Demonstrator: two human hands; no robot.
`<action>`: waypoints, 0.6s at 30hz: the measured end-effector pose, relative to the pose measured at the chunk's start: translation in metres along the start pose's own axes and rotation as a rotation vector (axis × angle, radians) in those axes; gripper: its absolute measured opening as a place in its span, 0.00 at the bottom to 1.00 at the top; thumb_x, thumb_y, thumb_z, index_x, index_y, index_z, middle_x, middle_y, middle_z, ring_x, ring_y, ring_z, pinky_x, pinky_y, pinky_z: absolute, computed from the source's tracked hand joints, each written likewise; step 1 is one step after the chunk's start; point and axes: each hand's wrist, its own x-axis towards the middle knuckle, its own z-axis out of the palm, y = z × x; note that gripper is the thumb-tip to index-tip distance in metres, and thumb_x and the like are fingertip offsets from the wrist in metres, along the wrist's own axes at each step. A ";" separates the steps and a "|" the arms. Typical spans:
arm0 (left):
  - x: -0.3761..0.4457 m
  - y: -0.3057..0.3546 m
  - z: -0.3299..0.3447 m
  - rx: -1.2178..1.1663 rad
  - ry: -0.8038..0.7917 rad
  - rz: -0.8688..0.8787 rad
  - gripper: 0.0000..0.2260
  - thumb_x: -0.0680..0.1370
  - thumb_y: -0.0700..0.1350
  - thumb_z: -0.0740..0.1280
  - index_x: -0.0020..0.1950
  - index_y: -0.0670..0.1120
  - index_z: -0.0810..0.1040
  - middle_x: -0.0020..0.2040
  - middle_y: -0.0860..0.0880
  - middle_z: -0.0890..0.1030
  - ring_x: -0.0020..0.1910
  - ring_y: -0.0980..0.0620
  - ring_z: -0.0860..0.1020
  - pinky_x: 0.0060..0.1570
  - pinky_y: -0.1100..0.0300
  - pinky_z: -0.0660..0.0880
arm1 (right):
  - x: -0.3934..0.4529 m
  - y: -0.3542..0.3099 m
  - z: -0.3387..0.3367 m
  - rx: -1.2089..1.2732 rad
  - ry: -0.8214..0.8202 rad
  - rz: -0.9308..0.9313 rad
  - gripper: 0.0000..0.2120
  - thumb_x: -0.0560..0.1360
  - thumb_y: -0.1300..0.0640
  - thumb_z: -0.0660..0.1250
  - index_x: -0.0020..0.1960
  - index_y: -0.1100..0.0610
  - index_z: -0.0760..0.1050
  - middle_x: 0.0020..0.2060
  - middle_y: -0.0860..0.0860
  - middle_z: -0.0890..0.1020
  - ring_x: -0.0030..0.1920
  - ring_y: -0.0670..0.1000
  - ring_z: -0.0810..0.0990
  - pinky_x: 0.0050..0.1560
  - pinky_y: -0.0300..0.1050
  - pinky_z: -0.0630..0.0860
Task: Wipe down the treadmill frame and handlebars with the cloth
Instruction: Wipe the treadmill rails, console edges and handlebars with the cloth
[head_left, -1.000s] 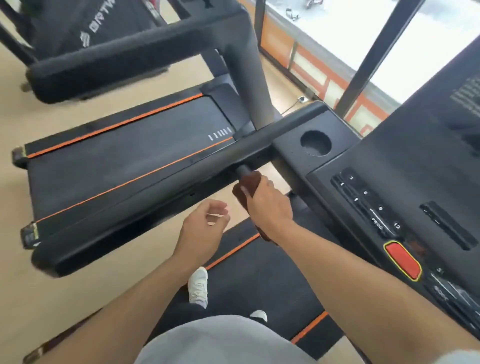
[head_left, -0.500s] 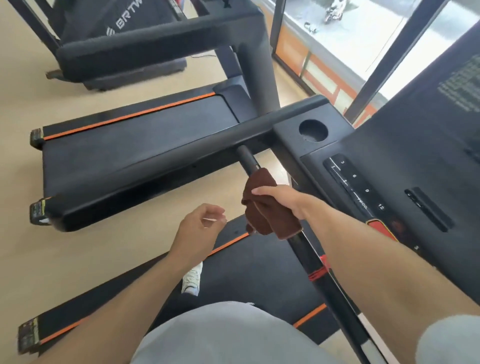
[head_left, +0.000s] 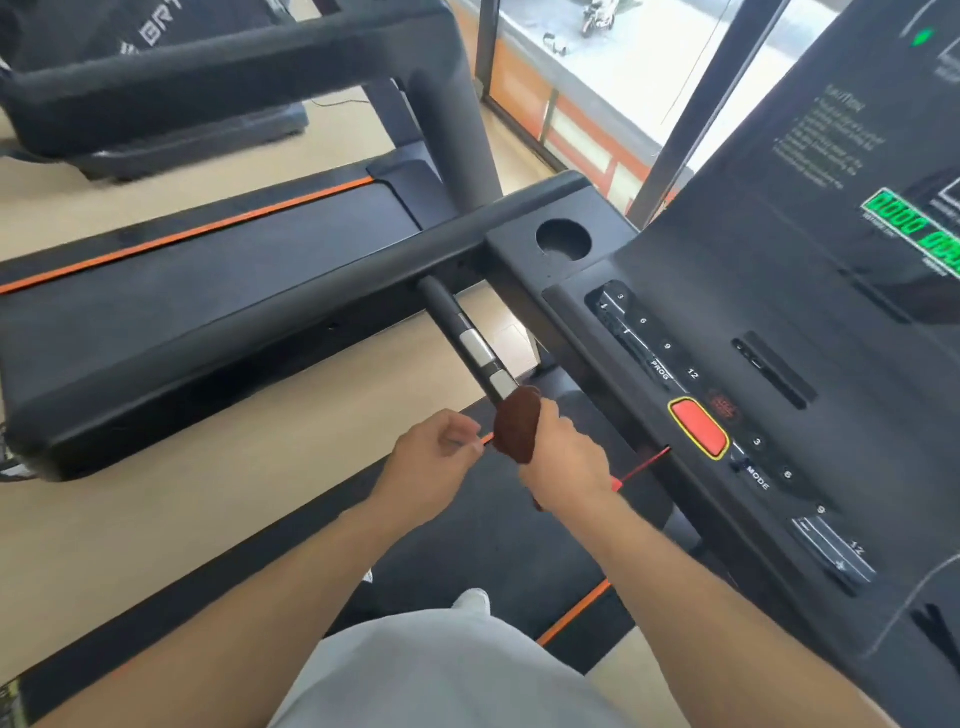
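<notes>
Brown cloth (head_left: 517, 425) is wrapped around the black handlebar (head_left: 470, 345) of the treadmill and is gripped there by the right hand (head_left: 563, 454), whose fingers are curled round both cloth and bar. The cloth sits just below the two silver sensor plates (head_left: 485, 361) set into the bar, and a corner of it is seen hanging under the wrist. The left hand (head_left: 431, 457) is held just beside the cloth, apart from the bar; its fingers are loosely curled and nothing can be seen in them.

The handlebar is joined at its far end to the black side rail (head_left: 249, 338), next to a round cup holder (head_left: 563, 240). To the right the console (head_left: 779, 291) is seen, with a red button (head_left: 698, 428) ringed in yellow, numbered keys and a green display (head_left: 914, 226). A thin red cord (head_left: 641, 469) runs from the console edge toward the right wrist. Below, the black belt (head_left: 467, 551) with orange stripes is seen, with a white shoe (head_left: 472, 600) on it. A second treadmill (head_left: 208, 249) lies alongside on the pale floor (head_left: 104, 545).
</notes>
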 end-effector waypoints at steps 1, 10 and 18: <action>0.003 -0.003 -0.001 -0.008 0.012 -0.016 0.05 0.79 0.47 0.70 0.53 0.55 0.80 0.50 0.59 0.83 0.50 0.59 0.81 0.51 0.62 0.75 | -0.007 -0.002 0.006 -0.100 0.062 0.002 0.33 0.75 0.56 0.70 0.75 0.57 0.59 0.59 0.55 0.78 0.55 0.58 0.82 0.47 0.52 0.76; 0.039 -0.005 -0.032 0.009 0.078 -0.050 0.06 0.80 0.46 0.69 0.56 0.54 0.79 0.52 0.60 0.82 0.52 0.60 0.80 0.49 0.67 0.73 | 0.027 -0.038 0.017 -0.270 0.250 -0.195 0.39 0.78 0.59 0.64 0.82 0.63 0.48 0.71 0.61 0.71 0.63 0.58 0.76 0.55 0.52 0.77; 0.059 -0.015 -0.091 0.091 0.128 0.002 0.09 0.80 0.46 0.68 0.60 0.55 0.78 0.58 0.62 0.80 0.60 0.62 0.76 0.61 0.62 0.74 | 0.121 -0.123 -0.018 0.042 0.225 -0.133 0.34 0.82 0.46 0.62 0.80 0.60 0.53 0.62 0.56 0.75 0.58 0.59 0.79 0.48 0.55 0.77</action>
